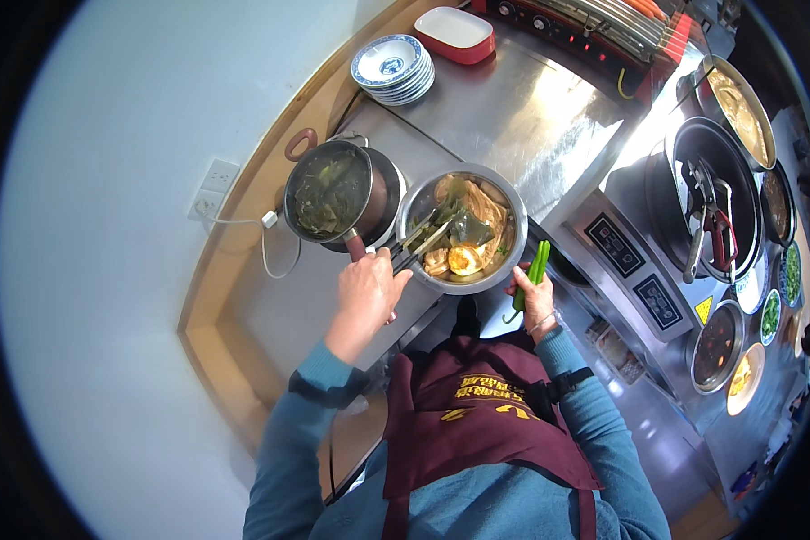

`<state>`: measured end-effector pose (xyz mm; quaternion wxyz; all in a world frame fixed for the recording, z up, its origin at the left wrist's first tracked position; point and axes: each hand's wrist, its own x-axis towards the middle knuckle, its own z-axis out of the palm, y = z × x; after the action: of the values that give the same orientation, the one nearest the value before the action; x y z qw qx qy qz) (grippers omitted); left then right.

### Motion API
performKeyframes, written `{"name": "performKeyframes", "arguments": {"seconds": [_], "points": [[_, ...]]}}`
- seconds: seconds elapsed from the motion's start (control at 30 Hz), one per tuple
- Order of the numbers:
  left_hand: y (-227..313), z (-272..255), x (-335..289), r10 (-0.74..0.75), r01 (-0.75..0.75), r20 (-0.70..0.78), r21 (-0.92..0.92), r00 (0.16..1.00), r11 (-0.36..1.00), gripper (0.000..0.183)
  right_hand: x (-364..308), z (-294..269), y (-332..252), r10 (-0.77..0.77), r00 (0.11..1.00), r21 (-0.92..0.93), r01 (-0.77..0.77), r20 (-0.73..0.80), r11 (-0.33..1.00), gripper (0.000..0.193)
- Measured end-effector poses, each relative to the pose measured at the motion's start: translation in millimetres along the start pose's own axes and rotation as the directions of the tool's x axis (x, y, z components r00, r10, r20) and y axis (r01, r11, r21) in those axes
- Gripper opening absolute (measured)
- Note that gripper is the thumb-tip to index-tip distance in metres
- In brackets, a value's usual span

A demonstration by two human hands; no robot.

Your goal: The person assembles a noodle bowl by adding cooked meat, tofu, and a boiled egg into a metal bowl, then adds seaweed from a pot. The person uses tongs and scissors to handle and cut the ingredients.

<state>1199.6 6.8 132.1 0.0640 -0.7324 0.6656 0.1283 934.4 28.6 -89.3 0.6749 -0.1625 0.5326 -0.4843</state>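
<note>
Head view: steel bowl [408,236] sits at the near edge of the metal counter [333,301]; can't tell whether it rests fully on it. Bowl is round, shiny, wide-rimmed. Inside: tan folded sheets [484,216], dark green leafy pieces [467,229], an egg piece [464,260] with an orange-yellow face, some liquid.

Left hand [369,290] at the bowl's left, fingers curled closed around dark sticks [406,257], whose far ends reach in over the bowl. The handle [355,243] of the pot [373,205] runs up to the same hand; can't tell if it's gripped too. Pot is dark inside, red-brown outside, full of limp greens [328,198], toward the counter's wall-side edge, over a burner [397,200]. Can't tell if it sits flat.

Right hand [536,301] grips long, glossy green peppers [535,274] beside the bowl's right rim; rim contact unclear, pepper count too.

Hard to see: stick tips lost among greens, left fingertips mostly hidden, bowl's underside out of sight, burner partly covered by pot. Pans [738,112] at far right squeezed by the lens, some cut off.
</note>
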Motion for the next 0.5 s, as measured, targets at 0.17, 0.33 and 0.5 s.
{"name": "performKeyframes", "arguments": {"seconds": [0.17,0.33,0.5], "points": [[-21,-40,-29,0.009,-0.011,-0.038,-0.063,0.999,0.998,0.043,3,8,1,-0.007,1.000,0.043,0.008,-0.008,0.999,0.036],[-69,-88,-56,-0.179,0.121,-0.116,-0.391,0.977,0.912,0.044,7,9,6,-0.011,1.000,0.004,0.011,-0.002,1.000,0.036],[-133,-100,-47,-0.349,0.314,-0.184,-0.194,0.919,0.929,0.047,11,11,10,-0.043,0.999,-0.013,0.043,-0.033,0.999,0.033]]}}
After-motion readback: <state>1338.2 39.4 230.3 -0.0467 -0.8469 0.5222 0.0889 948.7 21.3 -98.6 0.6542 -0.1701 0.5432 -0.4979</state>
